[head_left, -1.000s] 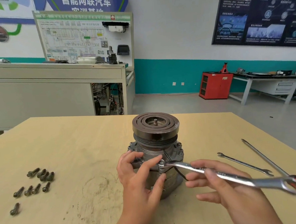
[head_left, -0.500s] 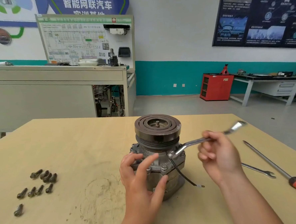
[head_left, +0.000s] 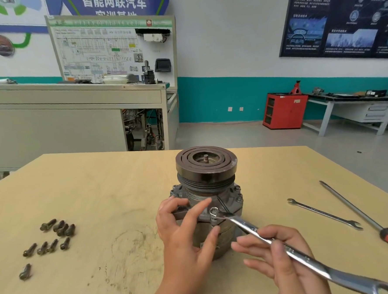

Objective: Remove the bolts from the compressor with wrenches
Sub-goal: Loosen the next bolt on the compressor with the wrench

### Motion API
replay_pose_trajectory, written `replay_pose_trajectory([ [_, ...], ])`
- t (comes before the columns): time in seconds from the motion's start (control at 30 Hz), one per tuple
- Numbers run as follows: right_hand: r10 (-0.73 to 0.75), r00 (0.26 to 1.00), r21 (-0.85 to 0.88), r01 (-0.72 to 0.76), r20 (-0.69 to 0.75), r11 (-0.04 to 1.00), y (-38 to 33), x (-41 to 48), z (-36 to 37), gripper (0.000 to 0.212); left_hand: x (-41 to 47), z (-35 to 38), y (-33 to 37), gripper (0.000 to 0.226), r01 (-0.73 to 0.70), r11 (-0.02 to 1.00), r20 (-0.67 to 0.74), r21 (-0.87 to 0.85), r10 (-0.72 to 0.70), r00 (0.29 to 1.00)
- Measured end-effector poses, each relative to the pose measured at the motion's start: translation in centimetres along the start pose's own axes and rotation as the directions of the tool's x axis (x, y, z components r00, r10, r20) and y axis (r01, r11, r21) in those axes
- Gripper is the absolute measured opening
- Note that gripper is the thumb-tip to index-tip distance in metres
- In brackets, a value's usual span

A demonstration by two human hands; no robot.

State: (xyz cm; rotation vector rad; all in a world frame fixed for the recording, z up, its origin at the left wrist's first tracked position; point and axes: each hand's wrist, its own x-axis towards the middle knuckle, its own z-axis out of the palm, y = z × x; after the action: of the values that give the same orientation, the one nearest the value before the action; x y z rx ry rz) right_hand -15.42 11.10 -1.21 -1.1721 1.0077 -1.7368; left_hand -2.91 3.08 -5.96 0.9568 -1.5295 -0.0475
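**Ring end seated on the near flange bolt**

My left hand (head_left: 184,233) grips the compressor (head_left: 208,191) on its near side, fingers curled around the housing, mid-table (head_left: 100,186). My right hand (head_left: 284,261) pinches the combination wrench (head_left: 285,248) at mid-shank, thumb on top. Its ring end sits over a bolt (head_left: 214,213) just right of my left fingertips. 9 loose bolts (head_left: 55,237) lie far left. A slim open-end wrench (head_left: 324,214) and a screwdriver (head_left: 363,213) lie right.

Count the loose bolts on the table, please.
9 loose bolts, all left of the compressor: four in a far cluster, four in a nearer row, one alone nearest. Others may hide behind the compressor.
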Motion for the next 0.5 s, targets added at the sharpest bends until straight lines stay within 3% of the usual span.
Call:
replay_pose_trajectory([
  [0.07, 0.0, 1.0, -0.015, 0.0, -0.012, 1.0, 0.1, 0.3, -0.1, 0.076, 0.0, 0.1, -0.1, 0.039, -0.009, 1.0, 0.007, 0.015, 0.009, 1.0],
  [0.13, 0.001, 0.999, 0.058, 0.001, -0.033, 0.998, 0.2, 1.7, -1.2, 0.029, -0.1, 0.2, -0.2, 0.036, -0.001, 1.0, -0.001, 0.005, 0.001, 1.0],
  [0.17, 0.042, 0.998, 0.083, -0.038, -0.05, 0.996, 0.3, 3.0, -1.8, 0.024, -0.2, 0.2, -0.2, 0.034, 0.01, 1.0, -0.007, -0.008, -0.01, 1.0],
  [0.37, 0.313, 0.943, 0.072, -0.322, 0.114, 0.944, 1.3, 11.7, -2.2, 0.026, -0.3, 0.4, -0.1, 0.024, 0.047, 0.995, -0.019, -0.093, -0.049, 0.999],
  [0.5, 0.312, 0.941, 0.215, -0.333, 0.129, 0.918, 0.8, 11.3, -2.1, 0.026, -0.2, 0.3, 0.0, 0.03, 0.043, 0.995, -0.033, -0.087, -0.046, 0.998],
])
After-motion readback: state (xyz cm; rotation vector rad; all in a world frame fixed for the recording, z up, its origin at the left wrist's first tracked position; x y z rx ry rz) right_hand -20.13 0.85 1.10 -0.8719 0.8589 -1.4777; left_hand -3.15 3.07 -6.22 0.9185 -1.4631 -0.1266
